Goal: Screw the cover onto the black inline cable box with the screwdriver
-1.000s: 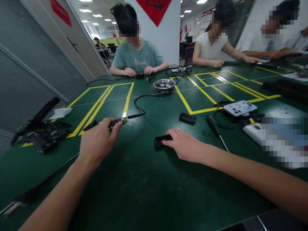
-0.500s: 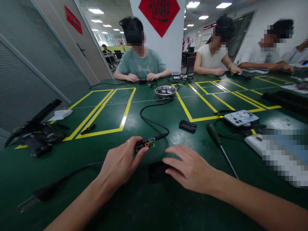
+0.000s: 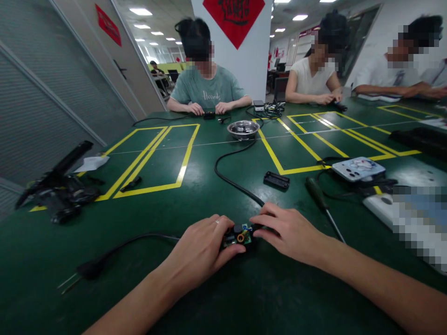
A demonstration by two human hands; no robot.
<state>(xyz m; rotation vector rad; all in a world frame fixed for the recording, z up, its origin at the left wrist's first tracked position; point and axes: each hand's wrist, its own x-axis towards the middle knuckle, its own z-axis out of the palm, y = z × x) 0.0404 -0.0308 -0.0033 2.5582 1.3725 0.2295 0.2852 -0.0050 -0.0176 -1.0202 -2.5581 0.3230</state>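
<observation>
A small green circuit board (image 3: pixel 240 235) with a copper coil and a black cable (image 3: pixel 233 179) on its far end lies on the green table (image 3: pixel 195 298) between my hands. My left hand (image 3: pixel 201 251) pinches the board's left end, thumb beneath it. My right hand (image 3: pixel 287 229) closes its fingertips on the board's right end, where the cable joins. A black casing half seen earlier under my right hand is hidden now. Another black casing piece (image 3: pixel 277 179) lies beyond my right hand.
A screwdriver (image 3: pixel 320 199) lies right of my right hand, with a phone (image 3: pixel 358 168) and a white box (image 3: pixel 384 204) beyond. A plug (image 3: pixel 87 269) lies at front left, black parts (image 3: pixel 57 195) at far left, a metal bowl (image 3: pixel 243 127) mid-table. Three people sit opposite.
My left hand carried the circuit board and its cable from the yellow tape towards me and to the right. My right hand slid the black casing closer, and both hands now meet at the board.
</observation>
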